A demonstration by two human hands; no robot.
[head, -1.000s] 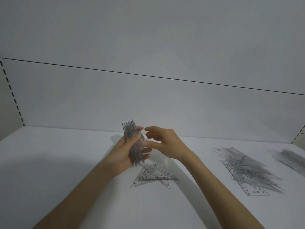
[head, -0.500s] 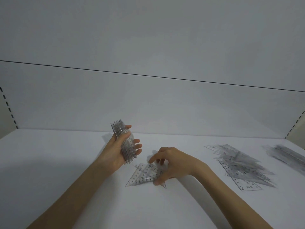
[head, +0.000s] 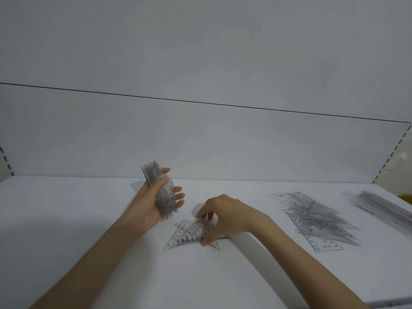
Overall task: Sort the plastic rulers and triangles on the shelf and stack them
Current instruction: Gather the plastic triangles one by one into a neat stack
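My left hand (head: 153,204) grips an upright bundle of clear plastic triangles (head: 159,188), held edge-on above the white shelf (head: 66,219). Just to its right, a few clear triangles (head: 186,236) lie flat and overlapping on the shelf. My right hand (head: 225,219) is down on them, with fingertips on their far edge and the thumb at their near edge, pinching the top one.
A loose pile of clear rulers and triangles (head: 316,221) lies to the right. Further right, a blurred row of long rulers (head: 383,208) reaches the shelf's edge. The shelf's back wall (head: 200,141) stands close behind the hands.
My right hand left the bundle and came down onto the flat triangles. My left hand drew the bundle slightly left.
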